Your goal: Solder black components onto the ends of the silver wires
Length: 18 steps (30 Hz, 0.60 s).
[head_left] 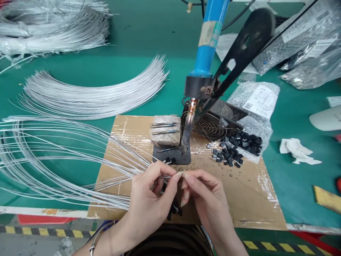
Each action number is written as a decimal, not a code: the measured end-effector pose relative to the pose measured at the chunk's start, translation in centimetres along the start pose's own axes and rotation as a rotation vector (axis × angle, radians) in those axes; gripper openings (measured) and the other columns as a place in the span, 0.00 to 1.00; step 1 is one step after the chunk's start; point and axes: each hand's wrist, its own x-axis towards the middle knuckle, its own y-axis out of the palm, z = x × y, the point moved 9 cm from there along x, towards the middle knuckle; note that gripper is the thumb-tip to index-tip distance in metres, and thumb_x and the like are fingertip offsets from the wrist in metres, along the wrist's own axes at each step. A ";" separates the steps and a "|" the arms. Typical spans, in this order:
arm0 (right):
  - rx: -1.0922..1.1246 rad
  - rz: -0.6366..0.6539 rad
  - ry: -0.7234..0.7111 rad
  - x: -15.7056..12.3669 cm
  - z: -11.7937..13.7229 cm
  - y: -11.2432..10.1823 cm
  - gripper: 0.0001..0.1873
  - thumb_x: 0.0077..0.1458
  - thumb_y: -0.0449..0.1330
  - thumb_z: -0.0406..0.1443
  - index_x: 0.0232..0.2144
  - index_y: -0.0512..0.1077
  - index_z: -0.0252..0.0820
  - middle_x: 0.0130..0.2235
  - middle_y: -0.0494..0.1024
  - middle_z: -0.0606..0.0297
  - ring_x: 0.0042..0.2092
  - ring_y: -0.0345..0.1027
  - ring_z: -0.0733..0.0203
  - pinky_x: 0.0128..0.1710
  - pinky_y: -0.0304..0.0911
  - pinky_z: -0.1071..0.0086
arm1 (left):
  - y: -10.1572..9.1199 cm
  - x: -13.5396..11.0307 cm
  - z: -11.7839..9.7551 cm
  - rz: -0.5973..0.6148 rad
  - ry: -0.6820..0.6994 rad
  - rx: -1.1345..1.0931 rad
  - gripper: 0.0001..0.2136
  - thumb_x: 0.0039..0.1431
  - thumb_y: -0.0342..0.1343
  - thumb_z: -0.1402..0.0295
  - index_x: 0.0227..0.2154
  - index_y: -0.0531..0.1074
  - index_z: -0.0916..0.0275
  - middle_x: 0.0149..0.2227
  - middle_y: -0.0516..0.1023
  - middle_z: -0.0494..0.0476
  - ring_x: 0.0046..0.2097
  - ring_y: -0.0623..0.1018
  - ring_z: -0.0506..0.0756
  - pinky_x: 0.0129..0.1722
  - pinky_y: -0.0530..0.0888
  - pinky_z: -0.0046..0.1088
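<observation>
My left hand (pixel 149 199) is closed round a bundle of thin silver wires (pixel 61 167) that fan out to the left, with small black parts at their ends under my palm. My right hand (pixel 202 192) pinches the tip of one wire right beside my left thumb, fingertips of both hands touching at the cardboard sheet (pixel 247 192). Just beyond them stands a blue-handled soldering iron (pixel 205 53) on a black stand (pixel 173 154), its tip pointing down.
A pile of small black components (pixel 237 145) lies right of the stand by a plastic bag (pixel 255 103). A sponge block (pixel 165 129) holds spare tips. More wire bundles (pixel 93 92) lie on the green table at left. A crumpled tissue (pixel 298 151) is at right.
</observation>
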 end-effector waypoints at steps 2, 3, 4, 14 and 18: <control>0.023 -0.013 -0.005 -0.1 -0.3 0.0 0.06 0.55 0.73 0.38 0.30 0.85 0.42 0.26 0.81 0.68 0.22 0.73 0.70 0.24 0.72 0.78 | 0.2 -0.1 0.3 -0.010 -0.010 -0.026 0.07 0.67 0.58 0.70 0.31 0.74 0.60 0.22 0.71 0.46 0.21 0.62 0.47 0.20 0.61 0.23; 0.034 -0.022 -0.006 -0.2 -0.5 0.0 0.06 0.56 0.73 0.39 0.31 0.85 0.42 0.26 0.81 0.68 0.22 0.73 0.71 0.24 0.72 0.79 | 0.2 -0.1 0.4 -0.015 -0.013 -0.037 0.07 0.67 0.58 0.70 0.31 0.74 0.60 0.22 0.71 0.47 0.21 0.63 0.47 0.20 0.61 0.23; 0.045 -0.027 -0.007 -0.3 -0.6 0.0 0.06 0.56 0.73 0.39 0.30 0.85 0.42 0.26 0.81 0.68 0.22 0.73 0.71 0.25 0.72 0.79 | 0.3 -0.1 0.4 -0.019 -0.016 -0.049 0.07 0.67 0.58 0.70 0.32 0.74 0.60 0.22 0.72 0.47 0.22 0.63 0.47 0.21 0.62 0.23; -0.118 -0.040 -0.065 -0.2 0.2 -1.1 0.08 0.59 0.70 0.43 0.38 0.86 0.47 0.31 0.84 0.64 0.24 0.75 0.66 0.27 0.74 0.73 | 0.2 0.1 0.8 -0.013 -0.051 -0.077 0.06 0.67 0.59 0.69 0.32 0.75 0.60 0.23 0.75 0.48 0.22 0.67 0.48 0.22 0.63 0.24; -0.645 -0.319 -0.392 -0.6 6.4 -6.1 0.08 0.57 0.72 0.41 0.40 0.85 0.49 0.37 0.85 0.64 0.30 0.78 0.63 0.32 0.76 0.70 | -0.2 0.3 0.9 -0.023 -0.074 -0.112 0.04 0.66 0.60 0.69 0.34 0.76 0.60 0.25 0.75 0.48 0.23 0.66 0.48 0.22 0.62 0.23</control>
